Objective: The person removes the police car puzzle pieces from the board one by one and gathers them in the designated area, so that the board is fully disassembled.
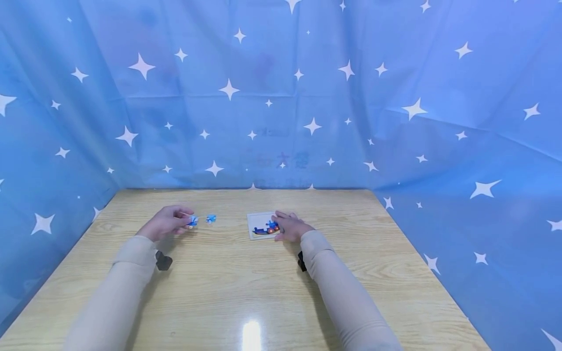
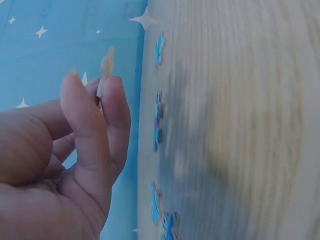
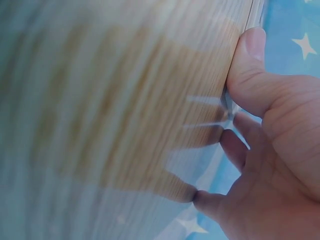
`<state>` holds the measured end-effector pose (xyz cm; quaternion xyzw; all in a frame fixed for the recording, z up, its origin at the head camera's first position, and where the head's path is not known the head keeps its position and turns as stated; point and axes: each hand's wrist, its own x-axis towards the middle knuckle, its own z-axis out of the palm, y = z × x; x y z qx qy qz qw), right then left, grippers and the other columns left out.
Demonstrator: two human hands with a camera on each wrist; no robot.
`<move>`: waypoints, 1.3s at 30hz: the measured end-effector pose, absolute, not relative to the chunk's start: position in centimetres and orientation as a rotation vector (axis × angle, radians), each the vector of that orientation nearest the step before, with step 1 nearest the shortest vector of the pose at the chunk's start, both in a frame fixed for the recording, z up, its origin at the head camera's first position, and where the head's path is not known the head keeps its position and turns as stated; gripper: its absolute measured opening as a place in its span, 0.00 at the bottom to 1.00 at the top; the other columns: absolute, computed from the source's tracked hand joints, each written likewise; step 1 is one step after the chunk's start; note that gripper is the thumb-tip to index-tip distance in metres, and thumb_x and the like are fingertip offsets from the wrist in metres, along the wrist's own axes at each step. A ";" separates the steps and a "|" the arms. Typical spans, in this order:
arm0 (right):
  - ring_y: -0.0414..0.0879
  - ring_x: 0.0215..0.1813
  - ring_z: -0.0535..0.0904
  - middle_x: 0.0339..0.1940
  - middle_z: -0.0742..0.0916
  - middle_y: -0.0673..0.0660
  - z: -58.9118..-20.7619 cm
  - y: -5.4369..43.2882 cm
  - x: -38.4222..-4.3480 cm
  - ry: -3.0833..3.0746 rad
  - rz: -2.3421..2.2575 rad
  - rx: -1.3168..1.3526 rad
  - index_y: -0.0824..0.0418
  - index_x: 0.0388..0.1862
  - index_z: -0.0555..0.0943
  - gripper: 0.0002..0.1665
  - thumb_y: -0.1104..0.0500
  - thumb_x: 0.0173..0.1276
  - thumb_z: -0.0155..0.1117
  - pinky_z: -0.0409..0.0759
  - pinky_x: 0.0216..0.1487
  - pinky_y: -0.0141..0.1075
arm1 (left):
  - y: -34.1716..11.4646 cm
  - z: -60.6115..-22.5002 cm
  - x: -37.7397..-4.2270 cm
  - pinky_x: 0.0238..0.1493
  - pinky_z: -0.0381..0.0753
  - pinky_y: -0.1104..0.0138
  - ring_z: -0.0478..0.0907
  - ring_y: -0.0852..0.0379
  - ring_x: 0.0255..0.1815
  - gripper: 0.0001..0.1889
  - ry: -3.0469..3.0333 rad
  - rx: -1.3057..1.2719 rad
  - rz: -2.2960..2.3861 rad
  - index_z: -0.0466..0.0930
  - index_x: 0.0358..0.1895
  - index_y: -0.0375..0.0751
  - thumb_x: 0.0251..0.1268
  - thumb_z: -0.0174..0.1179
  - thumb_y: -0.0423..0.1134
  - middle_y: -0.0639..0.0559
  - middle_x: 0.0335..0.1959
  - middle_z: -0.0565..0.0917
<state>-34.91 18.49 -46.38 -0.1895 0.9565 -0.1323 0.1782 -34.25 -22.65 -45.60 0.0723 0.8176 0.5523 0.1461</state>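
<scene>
My left hand (image 1: 166, 223) hovers over the left part of the table. In the left wrist view its thumb and fingers pinch a thin, pale puzzle piece (image 2: 106, 70) edge-on, so its printed face is hidden. Blue shapes (image 1: 193, 221) show at those fingertips in the head view. Just to the right lies a blue puzzle piece (image 1: 211, 218). My right hand (image 1: 291, 228) rests at the right side of a white-framed puzzle board (image 1: 256, 219) with a blue, red-wheeled picture on it, partly covering it. In the right wrist view the fingers are spread, fingertips on the surface.
Several puzzle pieces (image 2: 157, 122) lie in a row on the wooden table (image 1: 219, 287), below the left hand in the left wrist view. A blue curtain with white stars (image 1: 228, 90) hangs behind the table and along its sides.
</scene>
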 end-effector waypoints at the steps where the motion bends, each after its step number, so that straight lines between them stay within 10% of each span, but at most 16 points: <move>1: 0.61 0.83 0.39 0.85 0.49 0.51 -46.4 18.5 -34.9 2.705 -0.370 -0.541 0.51 0.84 0.52 0.47 0.45 0.75 0.62 0.42 0.78 0.62 | -22.8 -45.6 -34.2 0.36 0.84 0.67 0.81 0.55 0.37 0.24 2.359 0.203 1.579 0.64 0.70 0.23 0.77 0.55 0.30 0.38 0.50 0.75; 26: 0.62 0.83 0.41 0.85 0.50 0.53 -46.5 18.6 -34.9 2.721 -0.330 -0.573 0.52 0.84 0.53 0.46 0.44 0.75 0.61 0.47 0.75 0.66 | -22.5 -46.7 -34.6 0.29 0.84 0.62 0.81 0.53 0.29 0.17 2.664 0.083 1.194 0.73 0.56 0.24 0.67 0.62 0.26 0.41 0.34 0.81; 39: 0.60 0.83 0.42 0.85 0.50 0.52 -46.3 18.4 -34.8 2.722 -0.341 -0.558 0.52 0.84 0.53 0.46 0.45 0.75 0.62 0.47 0.77 0.62 | -22.5 -46.6 -34.2 0.36 0.73 0.56 0.77 0.46 0.37 0.20 2.987 0.075 0.762 0.81 0.49 0.33 0.62 0.72 0.43 0.42 0.40 0.84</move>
